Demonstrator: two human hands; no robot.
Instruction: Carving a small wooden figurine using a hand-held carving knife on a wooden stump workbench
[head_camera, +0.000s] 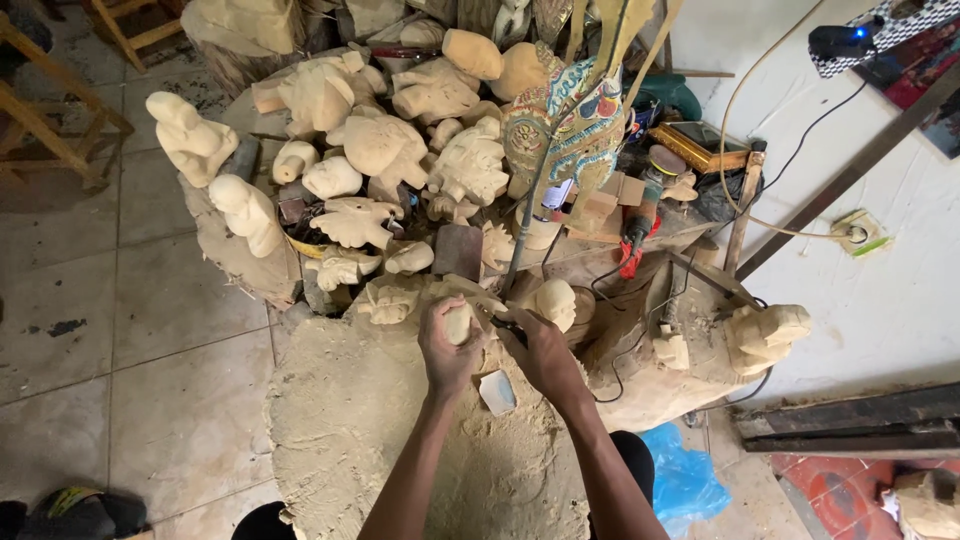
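My left hand (447, 350) is closed around a small pale wooden carving (459, 322), held upright over a sawdust-covered stump (350, 420). Just to its right, my right hand (540, 352) grips a small dark carving tool (503, 322) whose tip touches the carving. A small flat grey stone (497, 391) lies on the sawdust between my forearms. Both forearms reach up from the bottom of the view.
Several unfinished pale wooden figures (380, 150) are piled on a bench behind the stump. A painted flat puppet (570, 125) stands among them. A rotary tool (640, 225) with cables lies to the right. A blue plastic bag (680, 475) sits by my knee. Tiled floor (130, 320) spreads left.
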